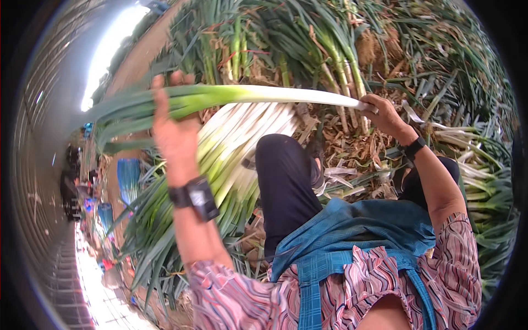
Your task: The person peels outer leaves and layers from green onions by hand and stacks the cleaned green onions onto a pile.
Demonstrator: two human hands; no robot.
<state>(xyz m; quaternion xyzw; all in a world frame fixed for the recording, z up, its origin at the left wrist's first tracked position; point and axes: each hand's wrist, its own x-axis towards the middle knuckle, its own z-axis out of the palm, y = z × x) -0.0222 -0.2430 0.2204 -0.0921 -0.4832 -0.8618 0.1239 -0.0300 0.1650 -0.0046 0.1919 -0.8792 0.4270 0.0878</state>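
Observation:
A long leek stretches across in front of me, white shank toward the right and green leaves toward the left. My right hand pinches its root end. My left hand, somewhat blurred, is at the leafy part with its fingers stretched out; the leaves pass between thumb and fingers without a visible grip. Below it, a large pile of cleaned leeks lies beside my bent knee, white ends pointing away and leaves toward me.
Bundled, untrimmed leeks stand at the far side, with more heaped at the right. Dry peelings litter the ground around my feet. At the left are a blue bundle and a curved, ribbed wall.

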